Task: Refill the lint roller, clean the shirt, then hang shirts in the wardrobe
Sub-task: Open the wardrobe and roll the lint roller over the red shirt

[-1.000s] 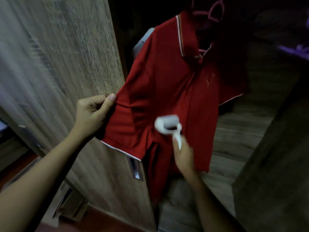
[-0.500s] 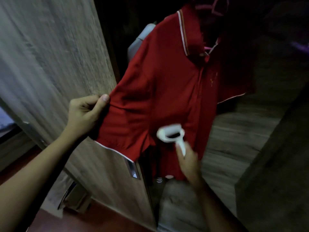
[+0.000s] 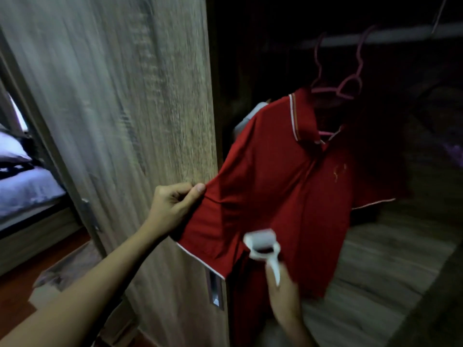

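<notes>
Nearest: right hand (image 3: 283, 301), low in view and motion-blurred. It grips the white handle of the lint roller (image 3: 261, 242), fingers wrapped round it as far as the blur allows. The roller head lies against the front of the red shirt (image 3: 288, 186), low on the body, just beside the sleeve hem.

Left hand (image 3: 172, 206): thumb and curled fingers pinch the sleeve edge and pull it out toward the wardrobe door (image 3: 125, 121). The cloth is stretched flat between hand and collar.

Change over the last second: the roller has dropped from mid-chest to the lower front. The left hand's pinch on the sleeve has held throughout. Reads as 1 downward stroke just finishing.

Further in: the shirt hangs on a pink hanger (image 3: 349, 85), hooked over the dark rail (image 3: 400, 33). A 2nd pink hook sits beside it. A grey garment (image 3: 253, 113) shows behind the shoulder. Bed (image 3: 22, 191) visible far left, past the door.

Judgement: the roller appears refilled and cleaning is under way, with the shirt already in the wardrobe. Sleeve and far side probably still need passes. Risk: the hanger may swing if the stroke drags the cloth.
</notes>
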`<move>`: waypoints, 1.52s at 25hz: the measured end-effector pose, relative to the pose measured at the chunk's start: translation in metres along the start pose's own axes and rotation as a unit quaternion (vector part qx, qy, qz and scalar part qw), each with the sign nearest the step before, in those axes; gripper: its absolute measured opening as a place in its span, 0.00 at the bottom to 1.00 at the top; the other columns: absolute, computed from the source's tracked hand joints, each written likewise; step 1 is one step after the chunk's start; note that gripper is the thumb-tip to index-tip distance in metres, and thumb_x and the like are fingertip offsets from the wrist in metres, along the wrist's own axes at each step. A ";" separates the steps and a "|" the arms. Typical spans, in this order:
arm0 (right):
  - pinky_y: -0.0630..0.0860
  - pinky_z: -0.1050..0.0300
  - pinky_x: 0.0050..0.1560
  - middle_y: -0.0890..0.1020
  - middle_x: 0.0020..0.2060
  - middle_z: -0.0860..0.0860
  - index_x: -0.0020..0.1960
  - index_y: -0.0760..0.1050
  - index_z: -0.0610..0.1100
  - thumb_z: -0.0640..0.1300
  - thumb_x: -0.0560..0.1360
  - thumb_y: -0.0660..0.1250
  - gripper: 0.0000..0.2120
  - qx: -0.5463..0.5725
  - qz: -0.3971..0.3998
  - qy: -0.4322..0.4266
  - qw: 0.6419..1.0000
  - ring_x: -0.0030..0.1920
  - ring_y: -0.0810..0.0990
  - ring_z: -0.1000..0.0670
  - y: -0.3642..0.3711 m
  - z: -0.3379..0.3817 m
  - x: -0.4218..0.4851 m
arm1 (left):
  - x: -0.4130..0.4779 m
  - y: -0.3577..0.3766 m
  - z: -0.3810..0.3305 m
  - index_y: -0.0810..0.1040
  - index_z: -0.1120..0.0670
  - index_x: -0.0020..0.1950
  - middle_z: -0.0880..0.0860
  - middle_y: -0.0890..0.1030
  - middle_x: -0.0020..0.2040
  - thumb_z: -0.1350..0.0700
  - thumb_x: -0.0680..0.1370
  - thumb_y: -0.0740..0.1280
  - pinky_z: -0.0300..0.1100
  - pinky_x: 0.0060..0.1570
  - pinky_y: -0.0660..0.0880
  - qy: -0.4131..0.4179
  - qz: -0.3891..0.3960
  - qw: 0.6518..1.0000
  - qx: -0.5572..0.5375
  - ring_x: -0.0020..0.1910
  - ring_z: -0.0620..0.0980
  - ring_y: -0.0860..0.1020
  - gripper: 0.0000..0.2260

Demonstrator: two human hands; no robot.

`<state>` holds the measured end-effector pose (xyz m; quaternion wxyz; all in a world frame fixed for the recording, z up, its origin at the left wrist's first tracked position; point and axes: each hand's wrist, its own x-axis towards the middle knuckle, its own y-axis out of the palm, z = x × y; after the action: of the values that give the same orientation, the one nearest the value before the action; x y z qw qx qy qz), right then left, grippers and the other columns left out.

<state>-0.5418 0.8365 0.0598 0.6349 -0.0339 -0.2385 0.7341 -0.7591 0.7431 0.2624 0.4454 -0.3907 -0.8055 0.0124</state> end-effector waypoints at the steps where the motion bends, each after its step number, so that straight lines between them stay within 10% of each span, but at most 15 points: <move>1: 0.70 0.63 0.46 0.85 0.46 0.43 0.56 0.71 0.63 0.79 0.64 0.44 0.33 -0.020 0.015 0.003 1.000 0.47 0.84 0.45 0.009 -0.026 -0.010 | 0.000 0.000 -0.001 0.68 0.65 0.27 0.52 0.64 0.27 0.34 0.73 0.61 0.47 0.25 0.60 -0.003 -0.001 1.000 -0.001 0.29 0.44 0.64 0.34; 3: 0.70 0.67 0.48 0.84 0.51 0.46 0.55 0.68 0.72 0.81 0.60 0.44 0.30 -0.013 0.029 0.040 0.999 0.52 0.83 0.49 0.008 -0.037 -0.018 | 0.001 0.000 -0.001 0.68 0.64 0.27 0.51 0.64 0.26 0.33 0.72 0.61 0.46 0.25 0.60 -0.002 0.000 1.000 0.001 0.28 0.43 0.64 0.34; 9: 0.62 0.58 0.35 0.80 0.38 0.43 0.49 0.75 0.39 0.45 0.78 0.60 0.10 0.032 -0.112 -0.049 0.992 0.42 0.80 0.41 -0.069 0.072 0.086 | 0.001 0.000 0.005 0.70 0.62 0.28 0.50 0.65 0.27 0.31 0.71 0.60 0.44 0.25 0.61 0.000 -0.001 1.000 0.012 0.28 0.39 0.63 0.33; 13: 0.66 0.56 0.41 0.79 0.43 0.37 0.52 0.74 0.34 0.48 0.79 0.58 0.17 0.049 -0.169 0.031 0.984 0.44 0.77 0.41 -0.109 0.061 0.145 | 0.001 -0.002 0.005 0.72 0.60 0.32 0.49 0.66 0.28 0.31 0.71 0.60 0.38 0.26 0.62 -0.003 0.001 1.000 0.020 0.28 0.37 0.64 0.31; 20: 0.66 0.62 0.41 0.75 0.33 0.57 0.41 0.72 0.51 0.42 0.78 0.61 0.08 0.042 0.060 0.079 0.994 0.41 0.77 0.53 -0.013 0.000 0.009 | 0.001 -0.002 0.002 0.72 0.62 0.27 0.51 0.66 0.26 0.33 0.72 0.60 0.43 0.26 0.63 0.017 0.006 1.000 0.026 0.27 0.38 0.64 0.33; 31: 0.66 0.54 0.45 0.78 0.53 0.34 0.57 0.73 0.33 0.49 0.80 0.54 0.20 -0.038 -0.131 0.012 0.991 0.55 0.77 0.36 -0.154 0.066 0.216 | 0.002 -0.004 -0.004 0.71 0.58 0.26 0.49 0.65 0.26 0.32 0.72 0.59 0.39 0.24 0.61 0.017 0.011 0.999 0.033 0.26 0.37 0.63 0.30; 38: 0.69 0.59 0.40 0.77 0.33 0.51 0.40 0.73 0.46 0.42 0.79 0.59 0.09 0.057 0.048 0.092 0.993 0.37 0.75 0.49 -0.026 -0.024 0.057 | 0.002 -0.002 -0.006 0.71 0.46 0.26 0.43 0.67 0.24 0.31 0.72 0.59 0.29 0.23 0.61 -0.001 -0.003 0.999 0.038 0.24 0.35 0.64 0.23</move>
<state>-0.5204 0.9001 0.0635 0.6188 -0.0765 -0.1354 0.7700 -0.7566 0.7404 0.2680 0.4594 -0.3713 -0.8058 0.0417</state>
